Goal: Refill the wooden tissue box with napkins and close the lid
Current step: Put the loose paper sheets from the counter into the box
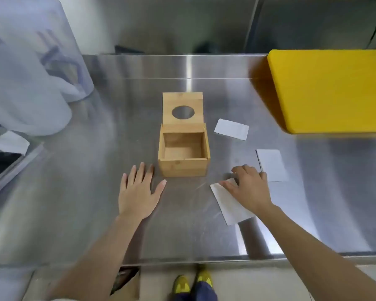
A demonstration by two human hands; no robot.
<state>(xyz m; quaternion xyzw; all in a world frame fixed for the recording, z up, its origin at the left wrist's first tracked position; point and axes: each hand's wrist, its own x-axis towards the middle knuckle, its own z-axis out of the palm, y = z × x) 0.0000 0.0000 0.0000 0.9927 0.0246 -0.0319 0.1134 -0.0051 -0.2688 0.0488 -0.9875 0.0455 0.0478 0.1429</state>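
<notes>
Right hand (249, 187) presses 1 napkin (228, 205) beside open (empty) box (183, 155).

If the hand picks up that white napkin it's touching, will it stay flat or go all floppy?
Probably floppy: the napkin under the right hand looks thin and lies perfectly flat on the metal table, so it would likely droop from the pinched edge. It looks very light, and may slide on the shiny steel before the fingers catch it.

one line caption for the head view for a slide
Right hand on a napkin beside the open, empty wooden box.
</notes>
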